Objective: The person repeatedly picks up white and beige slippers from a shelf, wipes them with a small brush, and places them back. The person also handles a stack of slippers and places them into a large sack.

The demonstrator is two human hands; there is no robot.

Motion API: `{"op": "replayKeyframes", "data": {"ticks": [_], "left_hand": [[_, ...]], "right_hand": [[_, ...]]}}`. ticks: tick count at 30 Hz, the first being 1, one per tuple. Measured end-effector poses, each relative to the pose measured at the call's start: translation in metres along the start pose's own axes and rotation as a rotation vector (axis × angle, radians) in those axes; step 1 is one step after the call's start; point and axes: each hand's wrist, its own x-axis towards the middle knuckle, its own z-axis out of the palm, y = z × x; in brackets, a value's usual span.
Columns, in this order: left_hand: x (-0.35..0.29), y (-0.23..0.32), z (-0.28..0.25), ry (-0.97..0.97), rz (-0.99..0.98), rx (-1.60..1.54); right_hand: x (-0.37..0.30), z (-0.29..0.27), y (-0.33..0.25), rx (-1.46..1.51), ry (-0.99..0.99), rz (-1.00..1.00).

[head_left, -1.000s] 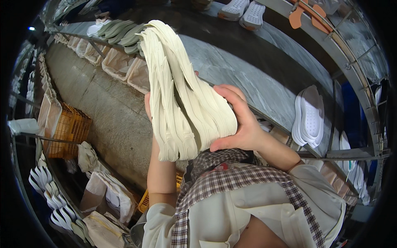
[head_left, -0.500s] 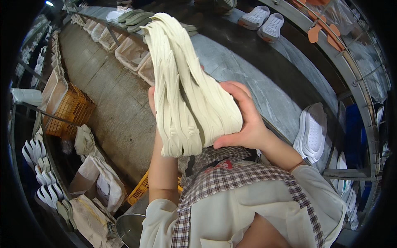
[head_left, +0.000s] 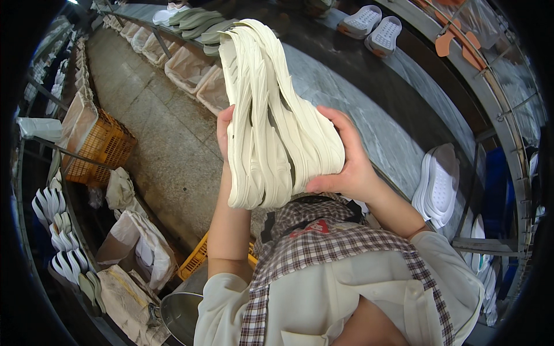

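Both hands, left (head_left: 226, 130) and right (head_left: 340, 167), clamp a fanned stack of cream insoles (head_left: 271, 115); loose top layers could slide out.

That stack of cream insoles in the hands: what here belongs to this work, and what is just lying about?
In hand:
stack of insoles, on edge
left hand, at its far side
right hand, around its lower end

Lying about:
orange crate
white clogs
white soles on the grey bench
metal pot
lined bins
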Motion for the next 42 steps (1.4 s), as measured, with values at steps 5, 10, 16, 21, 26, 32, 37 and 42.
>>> {"op": "replayKeyframes", "data": {"ticks": [5,10,16,21,26,32,37,42], "left_hand": [[-0.001,-0.001,0.003,0.180,0.008,-0.099],[0.004,0.009,0.013,0.217,-0.075,0.096],[0.022,-0.010,0.030,0.224,0.229,0.860],[0.007,0.021,0.042,0.289,0.081,0.861],[0.003,0.022,0.050,0.195,0.093,0.751],[0.004,0.022,0.051,0.214,0.103,0.709],[0.005,0.020,0.050,0.200,0.097,0.696],[0.009,0.016,0.050,0.192,0.078,0.708]], "right_hand": [[-0.003,-0.003,0.000,0.053,0.010,0.096],[0.012,-0.010,0.001,0.222,0.042,0.198],[0.030,0.003,0.021,0.804,0.141,0.505],[0.021,-0.011,0.043,1.587,0.052,0.522],[0.012,-0.014,0.054,1.605,0.085,0.545],[0.012,-0.011,0.056,1.643,0.108,0.526],[0.010,-0.014,0.056,1.559,0.183,0.589],[0.005,-0.017,0.056,1.510,0.223,0.583]]}}
